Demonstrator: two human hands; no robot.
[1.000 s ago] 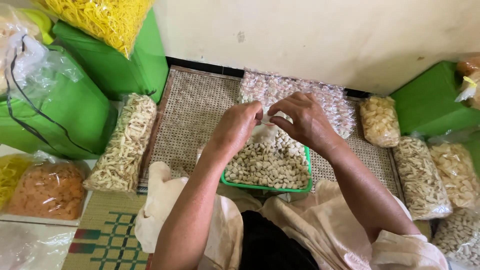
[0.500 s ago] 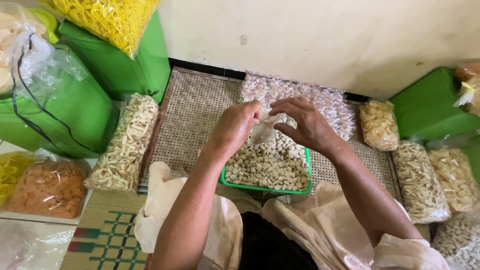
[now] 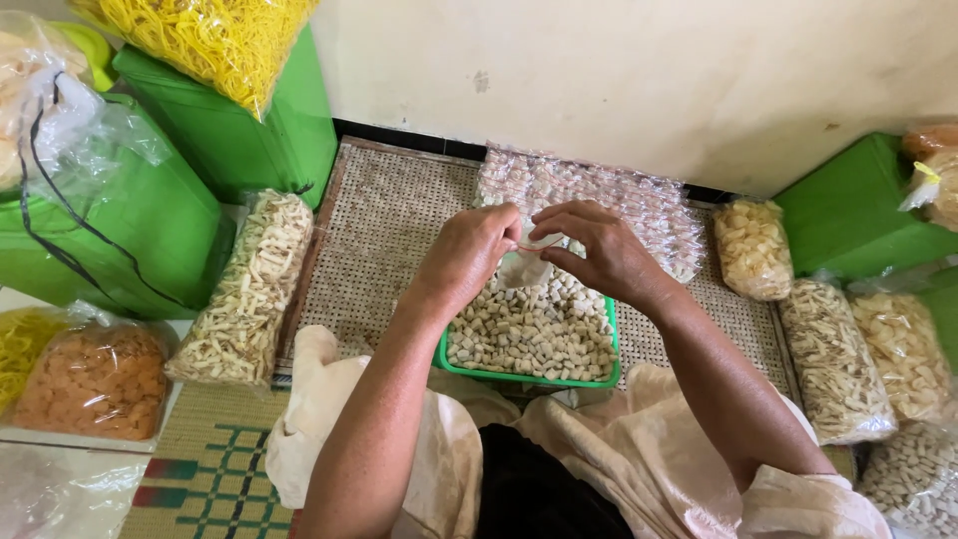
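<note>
- Spreading beneath and beyond both hands: woven rattan mat (image 3: pixel 399 250), flat on the floor, reaching to the pale wall.
- Standing well off to the left of the hands: tall green plastic containers (image 3: pixel 239 140), topped with a clear bag of yellow noodle crackers (image 3: pixel 210 35).
- Lying near, left of the left hand: long clear plastic bag of pale stick-shaped crackers (image 3: pixel 249 289); farther left and lower, bag of orange round crackers (image 3: pixel 95 384).
- Lying just behind the hands: strip of small clear packets filled with pale snack pieces (image 3: pixel 609 195).
- Piled well to the right of the right hand: several more clear bags of pale snacks (image 3: pixel 833 359).
- Sitting directly below the hands: shallow green plastic tray (image 3: pixel 609 371), heaped with small pale cube-shaped snack pieces (image 3: pixel 534 334).
- Left hand (image 3: pixel 469 255): fingers curled, pinching one edge of the small clear plastic pouch.
- Right hand (image 3: pixel 599 250): fingers bent, thumb and forefinger nipping the opposite edge.
- Small clear plastic pouch (image 3: pixel 524 265): held between both hands, just above the tray; contents hard to tell.
- Likely trouble: thin slippery film escaping one pinch, tipping the pouch and spilling pieces; drifting sideways past the tray rim, scattering pieces onto the mat.
</note>
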